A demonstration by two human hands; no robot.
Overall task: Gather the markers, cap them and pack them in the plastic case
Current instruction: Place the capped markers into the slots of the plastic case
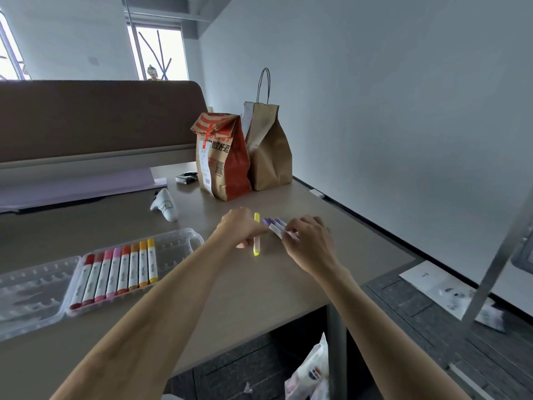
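As a yellow marker [256, 241] is pinched in the left grip [240, 228] and purple markers [274, 223] in the right grip [308, 241], the case [176, 249] is set leftward, nearer the left grip.

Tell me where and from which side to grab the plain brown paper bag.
Close the grip on the cord handles of the plain brown bag from above: it stands upright, handles looping free over its top, and the red-striped bag crowds its left.
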